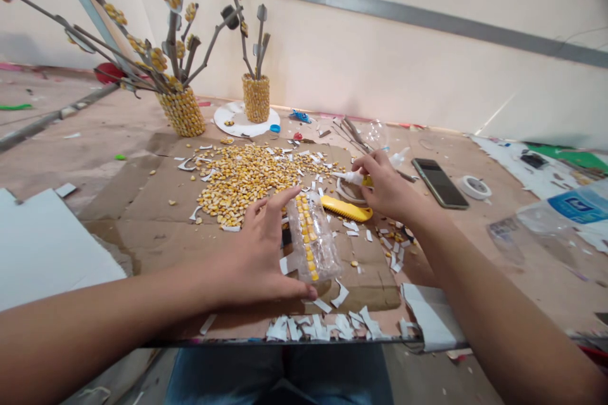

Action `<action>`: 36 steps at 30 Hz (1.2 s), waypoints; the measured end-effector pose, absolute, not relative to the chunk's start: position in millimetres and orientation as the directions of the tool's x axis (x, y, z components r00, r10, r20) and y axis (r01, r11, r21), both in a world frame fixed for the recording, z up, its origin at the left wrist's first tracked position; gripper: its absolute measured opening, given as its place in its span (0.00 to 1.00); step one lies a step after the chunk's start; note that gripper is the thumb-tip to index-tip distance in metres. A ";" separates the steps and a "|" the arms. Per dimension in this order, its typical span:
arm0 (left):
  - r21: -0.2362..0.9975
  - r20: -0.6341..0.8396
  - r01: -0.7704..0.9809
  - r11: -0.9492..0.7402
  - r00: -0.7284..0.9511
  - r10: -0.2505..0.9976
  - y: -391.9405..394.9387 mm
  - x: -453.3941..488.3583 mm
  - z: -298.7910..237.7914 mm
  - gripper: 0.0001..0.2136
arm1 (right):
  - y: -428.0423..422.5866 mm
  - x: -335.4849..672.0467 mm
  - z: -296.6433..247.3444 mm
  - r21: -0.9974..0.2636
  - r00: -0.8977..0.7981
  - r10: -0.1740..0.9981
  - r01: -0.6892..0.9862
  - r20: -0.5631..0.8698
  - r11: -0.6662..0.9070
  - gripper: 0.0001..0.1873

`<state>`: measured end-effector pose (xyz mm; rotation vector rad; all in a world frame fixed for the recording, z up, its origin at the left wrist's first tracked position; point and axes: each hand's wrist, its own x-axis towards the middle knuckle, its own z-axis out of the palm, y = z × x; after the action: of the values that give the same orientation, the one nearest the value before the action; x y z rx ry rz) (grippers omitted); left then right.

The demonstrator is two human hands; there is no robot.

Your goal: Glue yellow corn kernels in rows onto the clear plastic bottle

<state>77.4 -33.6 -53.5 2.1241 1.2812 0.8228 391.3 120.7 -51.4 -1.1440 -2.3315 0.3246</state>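
My left hand [261, 253] grips a clear plastic bottle [313, 240] lying on its side on the cardboard sheet [142, 202]; thumb under its near end, fingers over the far end. Rows of yellow corn kernels are stuck along the bottle's top. My right hand [387, 190] is closed round a small white glue tube [349, 177], its nozzle pointing left above the bottle's far end. A heap of loose corn kernels [242, 180] lies just beyond my left hand. A yellow utility knife [346, 209] rests between the two hands.
Two kernel-covered pots [183, 112] [256, 98] with grey branches stand at the back. A phone [439, 182], a tape roll [475, 187] and a clear bottle with a blue label [555, 218] lie right. White paper scraps [323, 326] litter the near edge. A white board [42, 247] lies left.
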 end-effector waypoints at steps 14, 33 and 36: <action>0.716 0.165 0.592 -0.371 0.373 0.913 -33.6 78.5 -47.1 0.68 | 122.2 393.0 -45.5 -0.407 -0.534 0.759 0.641 0.372 0.651 0.14; 0.728 0.202 0.547 -0.413 0.404 0.892 -34.7 76.0 -47.0 0.69 | 101.1 372.8 -10.6 -0.408 -0.469 0.693 0.574 0.547 0.710 0.11; 0.713 0.182 0.562 -0.420 0.430 0.884 -34.7 74.1 -39.6 0.70 | 95.8 366.1 4.5 -0.400 -0.385 0.647 0.548 0.659 0.734 0.09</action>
<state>74.1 -34.7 -39.6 2.1224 1.2141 0.7457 366.1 95.8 4.5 -0.9014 -2.0789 0.1457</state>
